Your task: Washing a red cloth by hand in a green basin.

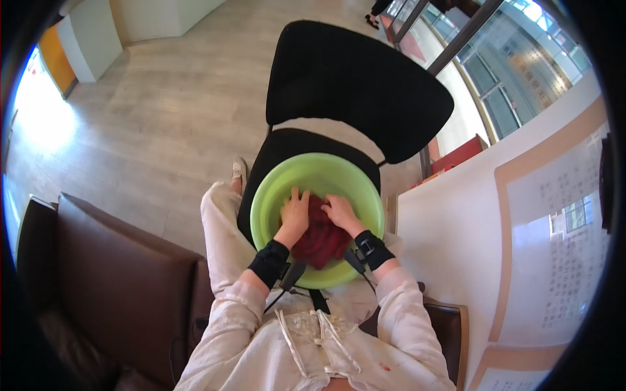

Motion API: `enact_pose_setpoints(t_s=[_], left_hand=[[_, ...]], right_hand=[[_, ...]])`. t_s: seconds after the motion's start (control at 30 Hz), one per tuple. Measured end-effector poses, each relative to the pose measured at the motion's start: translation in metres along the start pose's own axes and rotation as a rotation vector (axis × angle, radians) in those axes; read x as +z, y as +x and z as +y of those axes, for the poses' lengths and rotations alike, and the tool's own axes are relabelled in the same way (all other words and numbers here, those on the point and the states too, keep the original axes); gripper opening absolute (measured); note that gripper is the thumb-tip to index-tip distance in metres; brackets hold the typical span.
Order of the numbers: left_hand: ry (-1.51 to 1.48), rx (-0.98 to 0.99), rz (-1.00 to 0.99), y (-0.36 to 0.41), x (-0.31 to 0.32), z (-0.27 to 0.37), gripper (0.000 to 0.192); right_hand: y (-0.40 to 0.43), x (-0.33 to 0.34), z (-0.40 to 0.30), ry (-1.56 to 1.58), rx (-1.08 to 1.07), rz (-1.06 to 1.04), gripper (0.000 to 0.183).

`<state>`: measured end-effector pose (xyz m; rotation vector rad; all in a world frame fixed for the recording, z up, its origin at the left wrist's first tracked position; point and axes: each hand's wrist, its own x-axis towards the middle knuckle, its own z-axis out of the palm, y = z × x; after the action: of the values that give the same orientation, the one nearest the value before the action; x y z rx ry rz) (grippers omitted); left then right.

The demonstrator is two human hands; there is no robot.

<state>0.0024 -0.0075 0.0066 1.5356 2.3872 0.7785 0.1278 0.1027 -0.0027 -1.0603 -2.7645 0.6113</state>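
Observation:
A round light-green plastic basin (266, 195) rests on the seat of a black chair in front of me. Dark red cloth (320, 239) lies bunched inside it. My left hand (295, 212) is in the basin at the cloth's left edge, palm down, fingers apart. Over the cloth's upper right part, my right hand (340, 211) has its fingers bent against the fabric; whether they pinch it is unclear. Each wrist wears a black strap with a dark device and a cable. The fingertips' undersides are hidden.
Beyond the basin rises the black chair's backrest (357, 83). A brown leather armchair (117, 254) stands at the left. Close on the right is a white wall (440, 234) with framed panels bearing writing. A person's feet (372, 20) show far off near the windows.

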Motion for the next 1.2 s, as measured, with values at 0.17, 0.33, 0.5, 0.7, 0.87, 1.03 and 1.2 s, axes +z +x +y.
enact_pose_setpoints(t_s=[0.17,0.33,0.5,0.7,0.87,1.03,1.2], left_hand=[[-0.107,-0.162,-0.232,-0.004,0.02,-0.016,0.045],[-0.003,-0.065,0.094,-0.01,0.008,-0.009,0.026],[-0.094,-0.119,0.083,-0.005,-0.003,-0.005,0.018],[-0.578,-0.189,0.041,0.015,0.034,-0.011,0.024],[-1.578,-0.559,-0.01,0.011,0.074,-0.045,0.034],[-1.368,-0.632,-0.297,0.005,0.015,0.009,0.041],[-1.686,-0.661,-0.229,0.01,0.024,0.001,0.039]], right_hand=[[0.004,0.012,-0.004,-0.09,0.015,0.184,0.019],[0.003,-0.003,-0.012,0.039,0.163,0.106,0.018],[0.006,-0.006,-0.027,-0.121,0.216,-0.051,0.026],[0.009,-0.002,-0.009,0.219,0.165,0.3,0.024],[-0.016,-0.003,-0.101,0.321,-0.047,0.286,0.025],[0.004,0.0,-0.063,0.278,0.006,0.394,0.029],[0.003,-0.003,-0.084,0.293,0.032,0.503,0.03]])
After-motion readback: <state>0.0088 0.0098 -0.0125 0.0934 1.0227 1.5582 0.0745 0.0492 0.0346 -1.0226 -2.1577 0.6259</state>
